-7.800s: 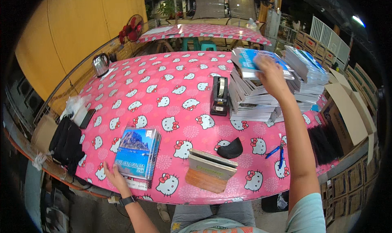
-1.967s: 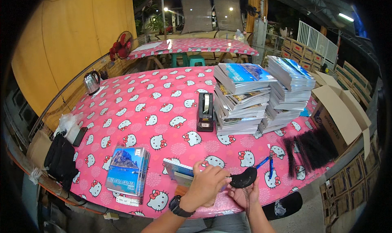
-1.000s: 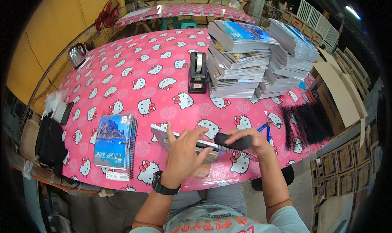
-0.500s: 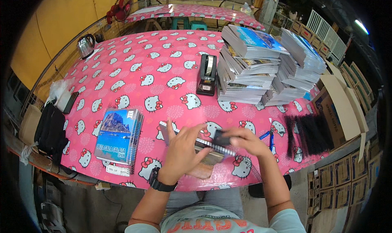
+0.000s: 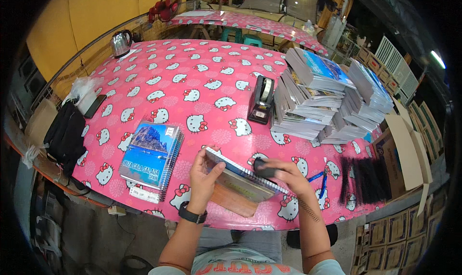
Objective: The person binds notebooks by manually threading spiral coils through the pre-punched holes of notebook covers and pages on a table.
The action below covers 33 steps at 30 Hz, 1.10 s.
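My left hand (image 5: 204,176) grips the left end of a notebook (image 5: 243,184), thumb on the near side. The notebook is tilted up, its holed edge on top, above a brown wooden board (image 5: 231,202) at the table's near edge. My right hand (image 5: 286,174) is closed on a dark, rounded block (image 5: 264,168), which lies against the holed edge; its exact kind I cannot make out. A thin dark spiral coil (image 5: 309,210) sticks out past the notebook's right end, crossing in front of my right forearm. Left of my hands lie finished-looking spiral notebooks (image 5: 150,152) with a blue seaside cover.
Tall stacks of notebook pages (image 5: 308,99) stand at the right, beside a black tape dispenser (image 5: 261,100). Blue-handled cutters (image 5: 321,182), a heap of black coils (image 5: 365,179) and an open carton (image 5: 404,152) are on the right. A black bag (image 5: 67,135) lies at the left edge.
My view has shifted, so the table things appear displaced. The notebook is tilted up more steepely, and my left hand has moved from over it to its left end. The block stays at the holed edge.
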Tool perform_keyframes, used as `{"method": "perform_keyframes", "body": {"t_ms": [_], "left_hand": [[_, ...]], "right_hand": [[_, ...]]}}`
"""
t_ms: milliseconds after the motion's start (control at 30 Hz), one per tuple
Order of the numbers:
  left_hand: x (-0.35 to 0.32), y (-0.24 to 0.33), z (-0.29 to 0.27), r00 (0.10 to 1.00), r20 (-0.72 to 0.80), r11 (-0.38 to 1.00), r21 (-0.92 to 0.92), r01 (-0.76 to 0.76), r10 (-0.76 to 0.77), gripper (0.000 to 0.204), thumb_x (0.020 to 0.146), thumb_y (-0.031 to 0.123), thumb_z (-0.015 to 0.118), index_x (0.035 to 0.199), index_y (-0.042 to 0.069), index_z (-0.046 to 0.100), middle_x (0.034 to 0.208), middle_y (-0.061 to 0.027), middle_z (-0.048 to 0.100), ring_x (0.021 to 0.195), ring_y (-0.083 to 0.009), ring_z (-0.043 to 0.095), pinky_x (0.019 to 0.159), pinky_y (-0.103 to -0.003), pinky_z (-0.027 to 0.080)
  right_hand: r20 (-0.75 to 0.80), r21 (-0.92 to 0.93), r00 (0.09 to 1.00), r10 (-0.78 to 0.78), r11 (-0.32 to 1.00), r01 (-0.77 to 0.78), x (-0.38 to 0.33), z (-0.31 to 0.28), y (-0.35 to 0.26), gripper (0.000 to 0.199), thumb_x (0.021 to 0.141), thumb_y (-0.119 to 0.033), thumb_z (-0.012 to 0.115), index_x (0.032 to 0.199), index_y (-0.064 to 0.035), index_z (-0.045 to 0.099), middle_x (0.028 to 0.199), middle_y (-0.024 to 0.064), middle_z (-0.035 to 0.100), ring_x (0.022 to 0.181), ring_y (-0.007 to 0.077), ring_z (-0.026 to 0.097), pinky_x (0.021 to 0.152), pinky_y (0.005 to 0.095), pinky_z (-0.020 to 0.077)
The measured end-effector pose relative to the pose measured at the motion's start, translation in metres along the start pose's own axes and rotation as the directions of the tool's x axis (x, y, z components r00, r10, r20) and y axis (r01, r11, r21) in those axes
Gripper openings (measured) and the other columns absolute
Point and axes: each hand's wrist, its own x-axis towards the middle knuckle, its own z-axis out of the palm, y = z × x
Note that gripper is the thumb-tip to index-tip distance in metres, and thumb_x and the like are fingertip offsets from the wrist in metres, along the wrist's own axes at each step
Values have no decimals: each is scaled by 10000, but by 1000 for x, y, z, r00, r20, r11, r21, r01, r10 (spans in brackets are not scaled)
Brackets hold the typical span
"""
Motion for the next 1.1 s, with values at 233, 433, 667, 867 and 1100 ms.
{"method": "perform_keyframes", "body": {"t_ms": [233,433,667,867,1100], "left_hand": [[0,-5,5,999,-50,1000,8,19,-19,450,853,86,631,1273,-3,496,1080,-28,518,977,-118,507,865,-253,405],[-2,-4,1,999,-16,998,62,29,-28,401,880,124,608,1264,41,527,1038,10,518,928,-79,502,824,-218,404],[-1,-2,1,1000,-3,998,59,16,-16,396,889,161,605,1262,51,530,1041,-2,537,948,-82,502,825,-222,404],[-4,0,0,1000,-1,991,134,-23,23,383,903,170,583,1262,49,529,1036,0,532,954,-80,499,831,-221,401],[-3,-3,-2,999,19,982,186,-34,31,392,907,198,580,1267,55,525,1004,-13,531,947,-99,497,835,-241,400]], "right_hand": [[69,2,988,-139,990,139,5,-12,12,477,813,-339,574,1054,69,626,1110,155,616,1065,242,557,957,346,389],[142,398,942,-303,889,226,15,-2,11,578,803,-468,586,1015,66,645,1140,172,605,1118,265,527,974,362,376],[108,96,982,-157,984,147,36,7,-13,391,814,-309,643,1009,29,655,975,125,636,952,216,566,813,328,434],[144,176,963,-226,964,200,49,9,-7,424,838,-330,611,1003,59,646,1036,139,627,923,204,579,761,298,446],[123,277,978,-167,952,127,52,14,2,589,795,-459,615,1091,50,610,1013,105,638,939,172,556,866,296,405]]}}
